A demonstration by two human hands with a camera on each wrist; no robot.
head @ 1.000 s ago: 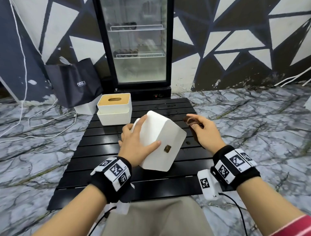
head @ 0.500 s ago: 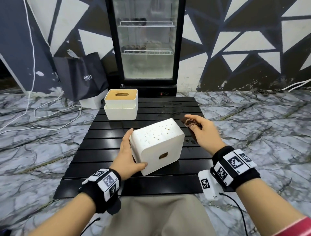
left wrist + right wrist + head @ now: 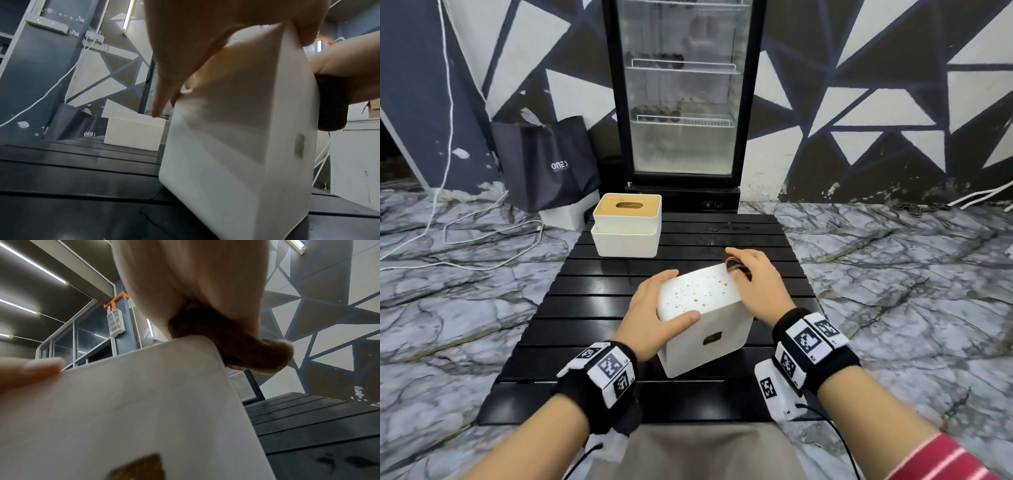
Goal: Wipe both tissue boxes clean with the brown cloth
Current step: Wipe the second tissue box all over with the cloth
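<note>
A white tissue box [image 3: 702, 318] stands on its side on the black slatted table [image 3: 592, 294], its upward face speckled with brown spots. My left hand [image 3: 654, 315] grips its left edge, thumb laid across the near top rim. My right hand [image 3: 753, 284] holds the bunched brown cloth [image 3: 736, 266] against the box's far right top corner; the right wrist view shows the cloth [image 3: 238, 344] touching that edge. The near box [image 3: 236, 138] fills the left wrist view. A second white tissue box [image 3: 626, 229] with a wooden lid sits at the table's far left.
A glass-door fridge [image 3: 683, 96] stands behind the table. A dark paper bag [image 3: 548, 161] and white cables [image 3: 448, 240] lie on the marble floor to the left. Small wet spots mark the table slats [image 3: 329, 462] to the right of the near box.
The left hand turned the near box so its spotted face points up and shifted its grip to the top edge. The right hand brought the cloth from beside the box onto its far corner.
</note>
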